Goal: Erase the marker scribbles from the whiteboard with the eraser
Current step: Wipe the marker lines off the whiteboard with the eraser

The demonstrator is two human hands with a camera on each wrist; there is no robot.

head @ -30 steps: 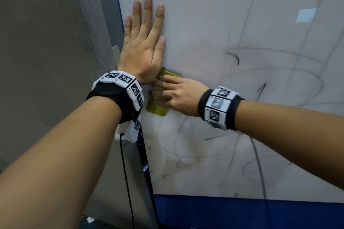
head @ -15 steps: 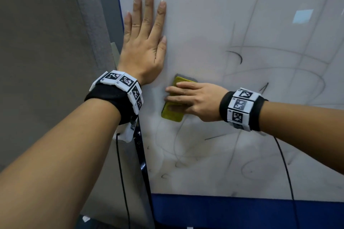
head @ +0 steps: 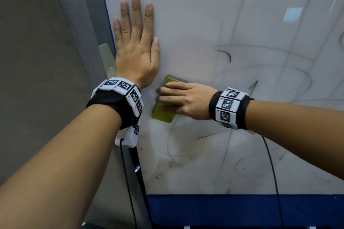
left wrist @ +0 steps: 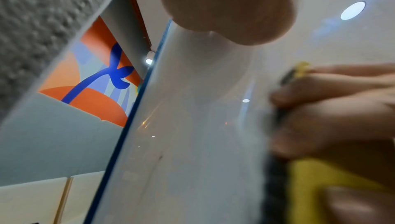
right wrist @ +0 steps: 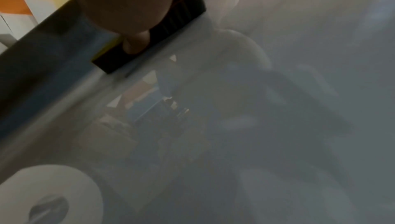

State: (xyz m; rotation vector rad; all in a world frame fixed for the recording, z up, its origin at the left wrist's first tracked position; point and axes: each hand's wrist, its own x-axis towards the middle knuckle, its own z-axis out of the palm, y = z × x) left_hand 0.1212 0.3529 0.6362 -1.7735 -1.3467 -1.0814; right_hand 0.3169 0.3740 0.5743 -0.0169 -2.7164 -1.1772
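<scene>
My left hand [head: 136, 55] lies flat, fingers spread, near the whiteboard's [head: 204, 15] left edge, probably to steady it. My right hand [head: 183, 99] grips the one yellow eraser [head: 162, 113] against the board just beside it, ready to wipe. Several faint scribbles [head: 226, 55] remain rightward and below.

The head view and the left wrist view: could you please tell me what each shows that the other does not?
Only the head view shows the scribbles right of the eraser, both wristbands, and the left hand flat on the whiteboard. Only the left wrist view shows the mural's blue plant beyond the board's edge. Both show the whiteboard, and the right hand gripping the yellow eraser.
</scene>
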